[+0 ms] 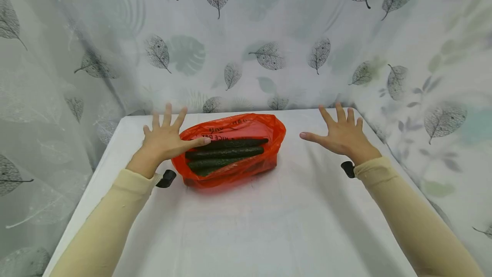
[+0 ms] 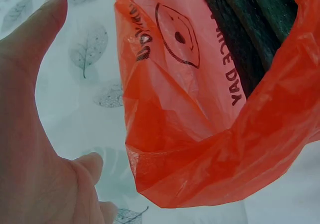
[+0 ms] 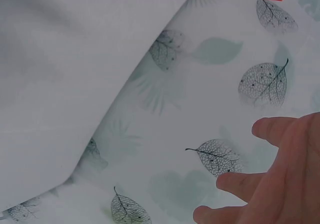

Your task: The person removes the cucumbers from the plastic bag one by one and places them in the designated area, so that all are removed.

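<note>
A red plastic bag [image 1: 230,178] with dark printing lies on the white table, its mouth gaping toward me. Several long dark green cucumbers [image 1: 224,153] lie side by side inside it. My left hand [image 1: 161,142] is spread wide at the bag's left side, its thumb overlapping the bag's edge in the head view. In the left wrist view the bag [image 2: 185,169] is close beside that hand, and nothing is in its grasp. My right hand [image 1: 344,136] hovers with fingers spread to the right of the bag, apart from it and holding nothing.
The white table [image 1: 246,234] has its far edge just behind the bag. A leaf-patterned curtain [image 1: 246,46] hangs behind it and along both sides. A small black device [image 1: 166,178] sits at the left wrist, another black device [image 1: 347,169] at the right.
</note>
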Demonstrator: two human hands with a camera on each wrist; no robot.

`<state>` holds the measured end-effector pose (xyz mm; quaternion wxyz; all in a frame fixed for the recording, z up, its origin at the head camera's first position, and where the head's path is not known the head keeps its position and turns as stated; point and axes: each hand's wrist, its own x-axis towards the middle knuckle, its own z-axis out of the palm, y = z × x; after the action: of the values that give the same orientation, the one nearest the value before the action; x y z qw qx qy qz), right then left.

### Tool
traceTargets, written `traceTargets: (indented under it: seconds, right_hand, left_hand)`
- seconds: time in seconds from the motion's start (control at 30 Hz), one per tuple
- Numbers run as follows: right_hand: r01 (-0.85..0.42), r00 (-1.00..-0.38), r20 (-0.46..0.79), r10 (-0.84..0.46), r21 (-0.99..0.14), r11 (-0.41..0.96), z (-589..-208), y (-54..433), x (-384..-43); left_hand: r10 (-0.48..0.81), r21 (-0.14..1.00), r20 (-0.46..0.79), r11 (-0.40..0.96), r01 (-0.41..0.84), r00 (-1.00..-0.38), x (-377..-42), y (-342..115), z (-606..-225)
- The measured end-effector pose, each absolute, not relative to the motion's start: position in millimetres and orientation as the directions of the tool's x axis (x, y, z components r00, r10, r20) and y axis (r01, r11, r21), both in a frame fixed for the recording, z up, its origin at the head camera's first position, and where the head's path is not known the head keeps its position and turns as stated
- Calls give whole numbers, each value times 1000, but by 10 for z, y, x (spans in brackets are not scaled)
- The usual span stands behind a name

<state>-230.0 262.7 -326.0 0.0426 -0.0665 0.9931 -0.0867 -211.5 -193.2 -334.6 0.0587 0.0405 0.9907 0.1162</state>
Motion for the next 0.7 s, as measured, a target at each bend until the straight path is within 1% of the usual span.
traceTargets:
  seconds: [0.27, 0.53, 0.7]
  right_hand:
    - [-138, -988, -49, -150, -187, 973, -3248, 2585, -2320]
    - [-182, -983, 3, -185, -197, 963, -3220, 2509, -2300]
    - [-230, -973, 36, -228, -199, 953, -3241, 2428, -2278]
  left_hand:
    - [118, 248, -82, 964, 94, -990, -2084, -1966, -3304]
    - [178, 390, -40, 909, 149, -983, -1970, -2072, -3232]
    - [218, 432, -23, 882, 188, -976, -1881, -2123, -3254]
